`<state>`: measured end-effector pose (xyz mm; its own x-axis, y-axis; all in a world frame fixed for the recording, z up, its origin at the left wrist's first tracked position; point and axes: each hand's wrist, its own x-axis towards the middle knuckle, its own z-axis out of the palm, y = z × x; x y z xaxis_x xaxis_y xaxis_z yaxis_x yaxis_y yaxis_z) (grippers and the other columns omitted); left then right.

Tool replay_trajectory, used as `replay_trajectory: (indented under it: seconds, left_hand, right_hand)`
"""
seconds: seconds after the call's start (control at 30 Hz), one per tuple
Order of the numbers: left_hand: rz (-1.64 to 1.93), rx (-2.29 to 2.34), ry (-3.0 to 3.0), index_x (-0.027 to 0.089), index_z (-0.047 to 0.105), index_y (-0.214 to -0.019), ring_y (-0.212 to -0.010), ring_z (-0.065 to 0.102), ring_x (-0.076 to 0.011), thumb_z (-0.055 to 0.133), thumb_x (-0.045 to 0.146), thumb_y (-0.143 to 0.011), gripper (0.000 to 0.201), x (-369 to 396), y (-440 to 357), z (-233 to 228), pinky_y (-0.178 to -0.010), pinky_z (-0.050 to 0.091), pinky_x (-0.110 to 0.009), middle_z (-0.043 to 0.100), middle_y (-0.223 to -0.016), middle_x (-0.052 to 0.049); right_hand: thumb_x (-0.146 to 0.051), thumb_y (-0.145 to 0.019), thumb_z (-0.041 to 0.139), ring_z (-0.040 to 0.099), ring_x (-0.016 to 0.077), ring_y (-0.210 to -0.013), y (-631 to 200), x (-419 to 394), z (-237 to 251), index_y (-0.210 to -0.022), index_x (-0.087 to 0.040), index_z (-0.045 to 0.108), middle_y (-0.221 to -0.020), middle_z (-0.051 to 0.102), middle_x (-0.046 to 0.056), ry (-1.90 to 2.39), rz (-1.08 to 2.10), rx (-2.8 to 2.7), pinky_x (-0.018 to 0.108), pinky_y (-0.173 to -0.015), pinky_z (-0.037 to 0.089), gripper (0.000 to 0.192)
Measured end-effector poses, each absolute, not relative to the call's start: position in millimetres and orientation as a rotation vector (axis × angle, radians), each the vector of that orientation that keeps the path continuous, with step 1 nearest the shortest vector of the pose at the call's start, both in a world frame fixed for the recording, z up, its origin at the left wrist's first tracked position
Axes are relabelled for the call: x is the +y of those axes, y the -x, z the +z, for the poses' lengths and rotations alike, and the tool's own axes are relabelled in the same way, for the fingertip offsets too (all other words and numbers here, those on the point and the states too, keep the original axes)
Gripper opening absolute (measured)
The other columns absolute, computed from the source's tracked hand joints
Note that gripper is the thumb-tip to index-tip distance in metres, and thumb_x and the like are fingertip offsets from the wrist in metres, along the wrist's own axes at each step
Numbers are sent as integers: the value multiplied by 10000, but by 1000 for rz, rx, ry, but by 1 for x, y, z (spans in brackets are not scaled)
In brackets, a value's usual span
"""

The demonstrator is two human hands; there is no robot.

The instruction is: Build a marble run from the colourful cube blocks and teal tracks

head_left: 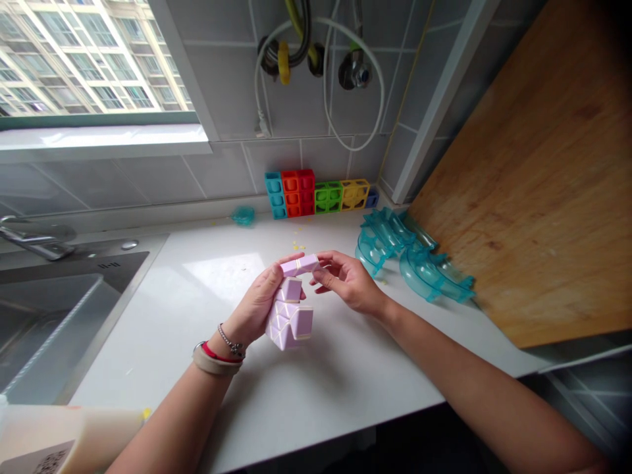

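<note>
Both hands meet over the middle of the white surface: the left hand is curled around the folded body of a lilac snake puzzle, while the right hand pinches the puzzle's top segment between thumb and fingertips. Far behind stands a row of coloured cube blocks against the tiled wall, with clear teal track pieces to the right and a steel sink at the left.
</note>
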<state>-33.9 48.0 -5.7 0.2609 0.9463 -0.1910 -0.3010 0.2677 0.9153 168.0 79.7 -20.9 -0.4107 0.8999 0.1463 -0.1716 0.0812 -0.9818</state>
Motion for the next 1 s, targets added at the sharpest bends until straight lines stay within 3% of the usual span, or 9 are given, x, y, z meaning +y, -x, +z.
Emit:
replay_trajectory:
  seconds: [0.17,0.4,0.53,0.63,0.87,1.0]
  left_hand:
    - [895,853,-832,180,578,-1352,-460,556,-123,607,838,-748,894,47,42,-9,-434,453,-233,609,-641,11]
    - [849,872,-866,156,668,-1067,-477,589,-147,560,883,-729,809,49,43,-10,-462,484,-261,623,-627,-17]
    - [899,870,-972,167,652,-997,-580,676,-179,630,695,-854,547,50,38,-4,-541,545,-287,709,-825,-67]
    - [895,899,-1017,161,619,-888,-500,646,-160,667,543,-892,385,48,36,0,-474,501,-251,681,-715,-38]
    - [826,887,-776,160,622,-833,-457,596,-162,689,492,-866,340,48,38,-2,-455,529,-294,604,-599,0]
    - [781,908,-659,151,613,-767,-434,565,-137,669,476,-874,347,47,35,-1,-437,502,-263,563,-559,8]
  right_hand:
    - [-444,-880,732,656,217,-1043,-170,78,-20,-1172,-260,670,-1117,698,52,685,1407,-1526,386,-886,583,351]
    - [-459,-875,734,659,203,-931,-171,77,-20,-1181,-257,675,-1072,692,53,708,1391,-1525,365,-805,582,371]
    - [-421,-861,758,645,228,-1020,-172,77,-19,-1124,-231,703,-1098,660,70,717,1346,-1576,354,-806,586,329]
    - [-390,-881,744,643,208,-981,-172,76,-19,-1120,-216,702,-1076,638,68,695,1316,-1647,333,-794,588,298]
    - [-285,-973,628,640,200,-996,-172,74,-21,-1214,-232,662,-1101,645,83,668,900,-1880,300,-791,580,249]
    - [-187,-988,587,651,194,-996,-175,77,-21,-1248,-232,648,-1107,650,83,615,651,-1981,322,-890,559,271]
